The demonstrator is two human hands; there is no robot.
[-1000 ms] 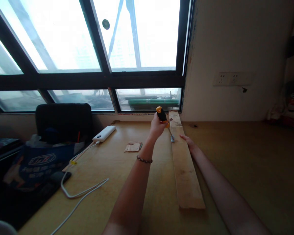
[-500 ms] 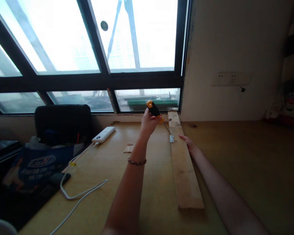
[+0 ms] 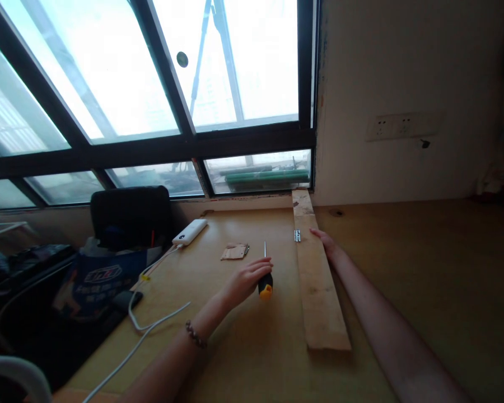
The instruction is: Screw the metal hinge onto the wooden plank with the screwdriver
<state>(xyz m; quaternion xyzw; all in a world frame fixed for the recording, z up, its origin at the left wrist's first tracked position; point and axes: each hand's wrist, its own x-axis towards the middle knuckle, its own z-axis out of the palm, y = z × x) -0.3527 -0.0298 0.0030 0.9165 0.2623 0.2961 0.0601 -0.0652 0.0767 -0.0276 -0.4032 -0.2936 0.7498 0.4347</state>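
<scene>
My left hand (image 3: 254,274) is low over the table, its fingers closed over the black-and-yellow handle of a screwdriver (image 3: 266,286). The screwdriver's shaft points away from me, toward the window. On the right, a long wooden board (image 3: 321,296) lies flat, running from near the window toward me. A small metal hinge (image 3: 297,235) sits at its left edge. My right hand (image 3: 326,244) grips the board's right edge across from the hinge, fingertips on top; its other fingers are partly hidden. A small flat piece of wood (image 3: 232,252) lies left of the screwdriver, with small metal bits at its right end.
A white power bank (image 3: 190,232) with a white cable (image 3: 140,327) lies along the table's left side. Beyond that edge stand a black chair (image 3: 130,215) and a blue bag (image 3: 105,280). The window and a wall with sockets (image 3: 395,126) bound the table's far side.
My left hand has come down and toward me with the screwdriver, away from the hinge. The screwdriver has turned from slanting down at the hinge to pointing forward. My right hand stays on the board.
</scene>
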